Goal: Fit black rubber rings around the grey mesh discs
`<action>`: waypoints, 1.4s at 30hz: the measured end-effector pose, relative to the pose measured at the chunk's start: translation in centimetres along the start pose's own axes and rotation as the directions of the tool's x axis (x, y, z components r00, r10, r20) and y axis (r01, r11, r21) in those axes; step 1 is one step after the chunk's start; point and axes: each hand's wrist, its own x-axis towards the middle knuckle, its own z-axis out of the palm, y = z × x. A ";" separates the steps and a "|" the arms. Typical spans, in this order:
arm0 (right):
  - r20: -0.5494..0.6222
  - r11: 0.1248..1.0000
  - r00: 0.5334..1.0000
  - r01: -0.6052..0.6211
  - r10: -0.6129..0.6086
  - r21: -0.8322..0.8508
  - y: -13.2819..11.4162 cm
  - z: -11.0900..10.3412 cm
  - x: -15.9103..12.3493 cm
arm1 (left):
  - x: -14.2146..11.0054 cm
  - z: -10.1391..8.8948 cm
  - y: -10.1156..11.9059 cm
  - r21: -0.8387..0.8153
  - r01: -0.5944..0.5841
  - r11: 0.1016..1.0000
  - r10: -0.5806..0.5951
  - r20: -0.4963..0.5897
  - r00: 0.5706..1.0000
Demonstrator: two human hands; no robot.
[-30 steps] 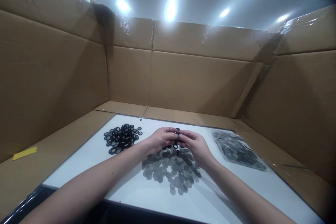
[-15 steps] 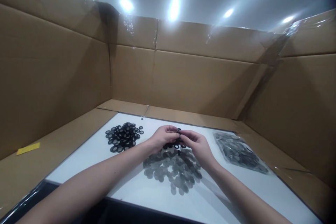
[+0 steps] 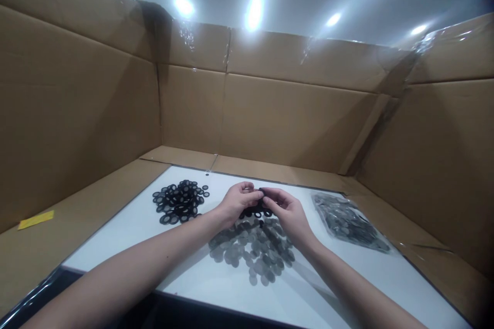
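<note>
My left hand (image 3: 238, 204) and my right hand (image 3: 288, 212) meet at the middle of the white board. Between the fingertips of both is a small black ring (image 3: 262, 192); whether a disc sits inside it is too small to tell. Just below the fingers lie several loose black rings (image 3: 258, 214), partly hidden by the hands. Nearer to me spreads a heap of thin grey discs (image 3: 266, 257). Left of my left hand is a pile of black rings with grey centres (image 3: 181, 200).
A clear plastic bag (image 3: 349, 222) full of grey discs lies on the right of the white board (image 3: 127, 236). Cardboard walls (image 3: 293, 118) stand around it. A yellow strip (image 3: 36, 220) lies on the cardboard at left. One small dark piece (image 3: 207, 175) sits near the far edge.
The fingers of both hands have shifted slightly around the black ring, which stays between them. The view has moved a little; the piles look unchanged.
</note>
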 end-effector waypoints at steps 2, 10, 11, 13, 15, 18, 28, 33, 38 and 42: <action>0.006 1.000 1.000 0.025 -0.025 0.017 0.3 0.1 0.0 | 0.0 -0.1 -0.2 0.001 -0.017 1.000 0.017 0.009 1.000; -0.022 0.997 0.999 0.041 -0.043 -0.069 0.2 0.0 -0.1 | 0.3 -0.7 -0.3 0.093 0.007 0.996 -0.010 0.025 1.000; -0.022 0.996 0.999 0.045 -0.047 -0.076 0.2 0.0 -0.2 | 0.4 -0.7 -0.2 0.097 0.019 0.995 -0.022 0.024 0.999; -0.025 0.995 0.998 0.055 -0.057 -0.086 0.2 0.0 -0.2 | 0.4 -0.7 -0.1 0.086 0.046 0.995 -0.048 0.024 0.999; -0.022 0.994 0.998 0.062 -0.064 -0.090 0.3 0.0 -0.2 | 0.4 -0.6 0.1 0.052 0.069 0.996 -0.070 0.025 0.997; -0.020 0.994 0.998 0.062 -0.065 -0.093 0.3 -0.1 -0.1 | 0.2 -0.3 0.3 0.017 0.080 0.997 -0.080 0.024 0.996; 0.016 0.993 0.996 0.085 -0.084 -0.082 0.7 0.0 -0.1 | 0.0 0.1 -0.1 -0.003 -0.009 1.000 0.009 0.018 1.000; -0.015 0.997 0.999 0.051 -0.052 -0.057 1.0 -0.1 0.1 | 0.0 -0.2 -0.1 0.010 0.001 1.000 -0.001 0.038 0.999; -0.029 0.995 0.997 0.062 -0.065 -0.078 0.9 -0.2 0.1 | 0.2 -0.2 0.1 0.029 0.008 1.000 -0.009 0.025 1.000; 0.009 0.986 0.995 0.098 -0.098 -0.133 0.6 -0.2 0.0 | 0.1 0.1 0.3 -0.014 0.065 0.998 -0.065 -0.028 0.998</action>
